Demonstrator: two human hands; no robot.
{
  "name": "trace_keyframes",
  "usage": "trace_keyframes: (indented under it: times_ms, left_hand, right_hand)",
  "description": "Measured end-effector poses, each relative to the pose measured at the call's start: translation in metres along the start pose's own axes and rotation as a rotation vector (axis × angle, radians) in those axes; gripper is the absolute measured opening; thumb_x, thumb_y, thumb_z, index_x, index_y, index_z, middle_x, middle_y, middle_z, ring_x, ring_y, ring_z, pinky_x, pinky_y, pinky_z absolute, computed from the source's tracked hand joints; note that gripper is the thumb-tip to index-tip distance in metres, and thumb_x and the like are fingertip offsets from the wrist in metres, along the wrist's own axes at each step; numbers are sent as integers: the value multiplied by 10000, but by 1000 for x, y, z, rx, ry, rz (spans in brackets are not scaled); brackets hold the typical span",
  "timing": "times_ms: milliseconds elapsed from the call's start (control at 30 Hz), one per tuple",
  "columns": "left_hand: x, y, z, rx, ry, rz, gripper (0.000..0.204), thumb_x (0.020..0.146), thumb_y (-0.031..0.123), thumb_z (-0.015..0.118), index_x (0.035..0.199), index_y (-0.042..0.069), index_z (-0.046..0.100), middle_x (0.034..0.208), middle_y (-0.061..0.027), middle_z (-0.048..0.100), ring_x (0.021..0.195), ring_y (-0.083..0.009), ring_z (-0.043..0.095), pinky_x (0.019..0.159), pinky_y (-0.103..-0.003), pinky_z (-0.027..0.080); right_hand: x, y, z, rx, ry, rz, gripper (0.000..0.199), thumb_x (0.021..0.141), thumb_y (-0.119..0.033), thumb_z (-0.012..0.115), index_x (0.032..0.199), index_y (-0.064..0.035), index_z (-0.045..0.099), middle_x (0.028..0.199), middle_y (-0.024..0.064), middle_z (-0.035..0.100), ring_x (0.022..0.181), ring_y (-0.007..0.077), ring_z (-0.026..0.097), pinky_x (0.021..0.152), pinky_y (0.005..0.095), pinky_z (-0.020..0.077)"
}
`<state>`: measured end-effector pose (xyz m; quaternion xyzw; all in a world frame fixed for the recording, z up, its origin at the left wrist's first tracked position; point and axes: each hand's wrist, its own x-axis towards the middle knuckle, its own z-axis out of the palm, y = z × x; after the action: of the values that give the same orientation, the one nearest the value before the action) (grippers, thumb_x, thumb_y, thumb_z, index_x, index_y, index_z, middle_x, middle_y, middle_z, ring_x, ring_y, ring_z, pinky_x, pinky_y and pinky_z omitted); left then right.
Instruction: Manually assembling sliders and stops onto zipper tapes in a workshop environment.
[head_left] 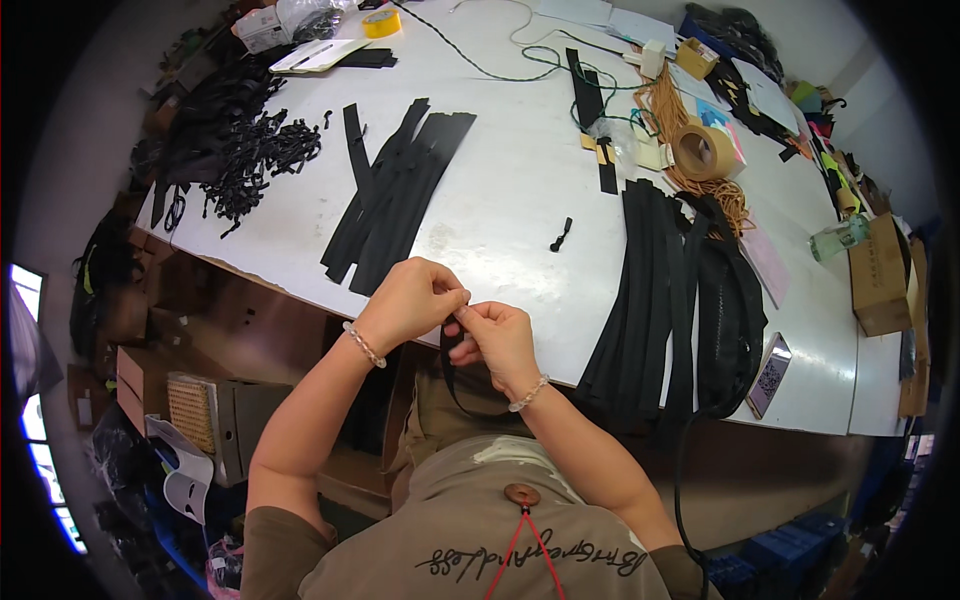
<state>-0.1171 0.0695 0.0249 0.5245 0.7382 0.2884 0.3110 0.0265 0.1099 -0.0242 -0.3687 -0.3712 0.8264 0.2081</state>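
1. Closest in: left hand (412, 298) and right hand (497, 338) pressed together at the fingertips, just off the near edge of the white worktop (510, 190).
2. Both pinched shut on the end of a narrow black strap (452, 385), gripped right where the thumbs meet; rest of it looping down below the hands in front of the lap.
3. Beaded bracelets on both wrists, can't make out much more than that.
4. Just past the hands on the worktop: a small black zipper pull (561, 234) lying alone, well apart from everything.
5. To the right: a thick bundle of long black zipper tapes (645, 290) hanging over the near edge, with a phone (769, 374) lying just beside it.
6. To the left and a bit further: a fanned pile of flat black strips (395, 190).
7. Further left: a messy heap of small black pieces (260, 150).
8. Far right side: a brown tape roll (703, 152) sitting on tangled orange cord (665, 115), plus a cardboard box (878, 275).
9. Way at the back: a yellow tape roll (381, 23).
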Motion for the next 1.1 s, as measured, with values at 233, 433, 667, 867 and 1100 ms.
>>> trace_keyframes:
  times_ms: [233, 433, 667, 867, 1100]
  left_hand:
    - [-28, 19, -23, -170, -224, -262, 225, 818, 151, 612, 783, -71, 630, 619, -85, 619, 517, -110, 599, 481, -218, 477]
    - [-74, -4, -16, -499, -244, -480, 226, 861, 170, 605, 765, -34, 620, 676, -51, 619, 582, -80, 592, 533, -200, 513]
    - [-105, 18, -2, -112, 45, -201, 145, 859, 102, 579, 823, -37, 596, 673, -34, 608, 583, -57, 564, 524, -209, 469]
    - [-107, 31, -5, -102, 92, -231, 130, 867, 87, 565, 810, -29, 574, 663, -23, 579, 583, -50, 532, 514, -202, 448]
    - [-52, 109, -43, 196, 335, 484, 28, 791, 12, 571, 792, -6, 550, 706, -120, 537, 634, -266, 538, 572, -304, 430]
  right_hand:
    - [-23, -19, 2, -239, -230, 113, 191, 852, -148, 597, 765, 18, 561, 652, 85, 623, 398, 84, 526, 341, 203, 399]
    - [-46, 2, 14, -309, -276, 118, 179, 852, -135, 605, 787, 28, 572, 650, 80, 628, 423, 70, 523, 372, 183, 398]
    - [-48, -1, 8, -209, -413, 349, 237, 864, -210, 594, 764, 5, 606, 646, 78, 630, 384, 85, 508, 362, 193, 393]
    - [-64, -1, 11, 5, -442, 320, 216, 873, -191, 579, 770, -2, 606, 608, 61, 608, 359, 74, 471, 345, 180, 358]
    - [-75, -87, 25, 11, -275, -195, 191, 888, -132, 543, 767, 11, 580, 604, 66, 589, 444, 82, 514, 417, 196, 406]
